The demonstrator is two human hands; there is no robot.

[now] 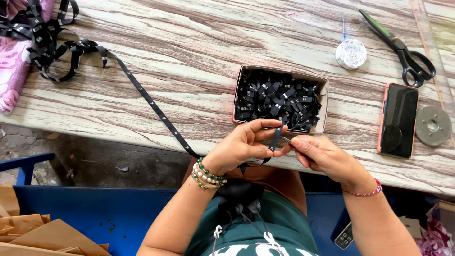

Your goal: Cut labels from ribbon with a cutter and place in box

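Two hands are seen at the near edge of a wood-grain table (189,61). A black label ribbon (156,110) is pinched between thumb and fingers of the left hand (239,147), at the ribbon's end, which stands nearly upright between both hands. The right hand (322,156) is closed around a small thin tool whose tip is touching the ribbon just beside the left fingertips; what kind of tool it is cannot be told. Beaded bracelets (207,174) are worn on the left wrist, a red thread band (365,192) on the right wrist.

From the left hand the ribbon is run out to the left and away across the table to a loose black tangle (45,38) at the far left, well apart from the hands. Just beyond both hands, a shallow cardboard box (279,97) is set, filled with short cut black label pieces. To the right of the right hand a smartphone in an orange case (399,119) is laid face up, with a round metal disc (432,125) just beside it. Farther beyond, large black shears (400,47) and a white tape roll (351,53) are placed. Pink patterned fabric (12,61) is seen by the tangle.
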